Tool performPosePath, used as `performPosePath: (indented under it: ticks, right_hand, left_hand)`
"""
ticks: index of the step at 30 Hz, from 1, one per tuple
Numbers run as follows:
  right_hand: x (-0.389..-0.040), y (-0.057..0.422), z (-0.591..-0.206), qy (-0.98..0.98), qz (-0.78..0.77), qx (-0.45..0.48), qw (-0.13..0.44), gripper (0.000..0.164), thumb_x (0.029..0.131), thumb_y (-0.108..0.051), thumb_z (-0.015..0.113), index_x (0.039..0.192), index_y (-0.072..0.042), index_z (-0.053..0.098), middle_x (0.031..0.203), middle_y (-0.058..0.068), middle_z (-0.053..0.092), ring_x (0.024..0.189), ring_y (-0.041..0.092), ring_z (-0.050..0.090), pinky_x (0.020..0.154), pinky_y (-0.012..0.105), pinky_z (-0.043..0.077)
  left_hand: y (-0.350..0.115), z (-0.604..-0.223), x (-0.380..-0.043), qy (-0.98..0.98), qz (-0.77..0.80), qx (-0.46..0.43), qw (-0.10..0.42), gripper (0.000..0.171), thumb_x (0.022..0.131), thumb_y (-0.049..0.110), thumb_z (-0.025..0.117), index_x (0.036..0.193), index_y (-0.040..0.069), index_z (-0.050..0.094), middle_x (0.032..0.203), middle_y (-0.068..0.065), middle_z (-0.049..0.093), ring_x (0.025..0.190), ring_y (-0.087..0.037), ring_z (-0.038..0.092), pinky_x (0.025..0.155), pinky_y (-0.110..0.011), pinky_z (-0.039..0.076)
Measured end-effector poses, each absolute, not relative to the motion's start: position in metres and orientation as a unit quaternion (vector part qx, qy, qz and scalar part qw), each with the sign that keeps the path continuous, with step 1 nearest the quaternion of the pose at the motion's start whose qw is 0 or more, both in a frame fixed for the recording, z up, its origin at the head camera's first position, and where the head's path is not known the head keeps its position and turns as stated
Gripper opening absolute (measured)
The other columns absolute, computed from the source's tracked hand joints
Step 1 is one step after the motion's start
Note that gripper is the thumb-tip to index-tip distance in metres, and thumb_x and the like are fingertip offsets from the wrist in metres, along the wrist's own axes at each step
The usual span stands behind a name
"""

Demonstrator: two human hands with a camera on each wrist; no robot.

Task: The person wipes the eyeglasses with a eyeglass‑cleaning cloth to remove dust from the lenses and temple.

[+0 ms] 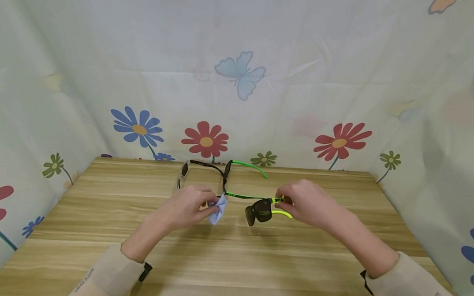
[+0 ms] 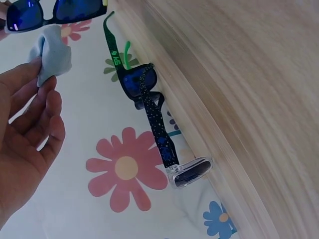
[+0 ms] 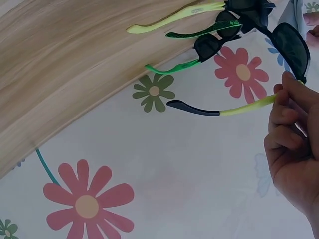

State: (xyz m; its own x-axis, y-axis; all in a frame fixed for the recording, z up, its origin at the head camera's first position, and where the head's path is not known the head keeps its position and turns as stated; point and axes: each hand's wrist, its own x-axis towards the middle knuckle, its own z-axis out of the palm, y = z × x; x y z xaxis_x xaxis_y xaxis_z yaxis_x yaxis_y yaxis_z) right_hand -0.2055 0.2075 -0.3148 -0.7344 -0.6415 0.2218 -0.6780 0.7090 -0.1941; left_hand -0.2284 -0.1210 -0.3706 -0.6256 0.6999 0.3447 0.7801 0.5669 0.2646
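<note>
My right hand pinches a pair of sunglasses with dark lenses and yellow temples by one temple near the hinge, holding it above the table. A light blue cloth is pinched between the thumb and fingers of my left hand, a short way left of those lenses. In the left wrist view the cloth hangs bunched just below the dark lenses. Behind the hands, black sunglasses with green temples stand on the table. Sunglasses with a clear frame and dark temples lie to their left, partly hidden by my left hand.
The wood-grain table reaches back to a white curtain printed with flowers and a butterfly. Curtain also hangs along the left and right sides. The two resting pairs of sunglasses sit close together near the table's back edge.
</note>
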Motion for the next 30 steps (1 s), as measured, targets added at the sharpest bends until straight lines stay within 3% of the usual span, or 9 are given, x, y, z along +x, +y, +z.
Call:
performPosePath:
  ticks: [9, 16, 30]
  right_hand:
    - [-0.204, 0.203, -0.317, -0.923, 0.127, 0.358, 0.067, 0.016, 0.088, -0.012, 0.083, 0.083, -0.011, 0.068, 0.066, -0.012, 0.055, 0.054, 0.002, 0.044, 0.051, 0.023, 0.042]
    - [-0.201, 0.198, -0.321, -0.905, 0.163, 0.388, 0.063, 0.016, 0.091, -0.010, 0.080, 0.084, -0.011, 0.065, 0.067, -0.012, 0.055, 0.053, 0.000, 0.044, 0.049, 0.022, 0.043]
    - [-0.201, 0.184, -0.333, -0.873, 0.163, 0.443, 0.119, 0.019, 0.092, -0.011, 0.079, 0.082, -0.011, 0.062, 0.071, -0.010, 0.058, 0.059, 0.001, 0.046, 0.053, 0.019, 0.042]
  left_hand:
    - [-0.115, -0.369, -0.224, -0.874, -0.204, -0.424, 0.123, 0.012, 0.090, 0.018, 0.082, 0.096, 0.009, 0.077, 0.088, 0.004, 0.071, 0.068, -0.007, 0.058, 0.058, -0.018, 0.047]
    - [-0.107, -0.368, -0.220, -0.862, -0.221, -0.428, 0.160, 0.011, 0.090, 0.019, 0.082, 0.092, 0.010, 0.075, 0.083, 0.006, 0.069, 0.071, -0.005, 0.060, 0.065, -0.018, 0.051]
    - [-0.091, -0.367, -0.212, -0.844, -0.253, -0.430, 0.194, 0.014, 0.088, 0.017, 0.084, 0.092, 0.009, 0.074, 0.084, 0.004, 0.069, 0.072, -0.006, 0.062, 0.066, -0.017, 0.051]
